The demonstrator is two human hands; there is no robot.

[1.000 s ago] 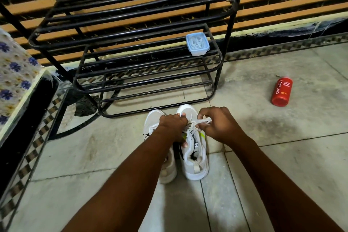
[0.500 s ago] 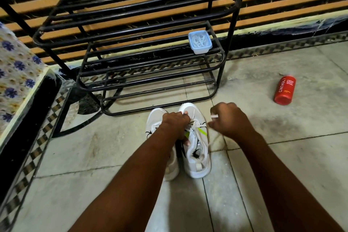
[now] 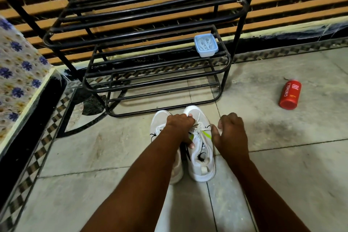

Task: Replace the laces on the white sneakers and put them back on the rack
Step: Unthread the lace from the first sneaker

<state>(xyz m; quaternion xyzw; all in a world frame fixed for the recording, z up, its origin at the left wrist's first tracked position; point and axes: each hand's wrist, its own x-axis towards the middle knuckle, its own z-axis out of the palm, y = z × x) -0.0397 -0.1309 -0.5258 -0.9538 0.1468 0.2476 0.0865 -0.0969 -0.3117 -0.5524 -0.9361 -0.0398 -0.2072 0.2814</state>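
Head view: left hand (image 3: 179,125) fingers pinch laces (image 3: 197,125); right hand (image 3: 230,132) loose.

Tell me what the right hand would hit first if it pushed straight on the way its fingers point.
The right hand curls leftward, so it would probably meet the laces of the right-side white sneaker first; depth is unclear.

The two sneakers (image 3: 201,149) stand side by side on the floor (image 3: 282,175), just in front of the rack (image 3: 143,30), toes toward it. The left hand (image 3: 179,126) rests on the laces (image 3: 199,127) of the right-hand sneaker, and the right hand (image 3: 230,132) is just beside that shoe on its right (whether touching it cannot be told). A tub (image 3: 206,45) sits on the rack's middle shelf at its right end, a bottle (image 3: 290,94) lies on the floor well to the right of the rack, and a cloth-covered ledge (image 3: 20,73) runs along the left edge.
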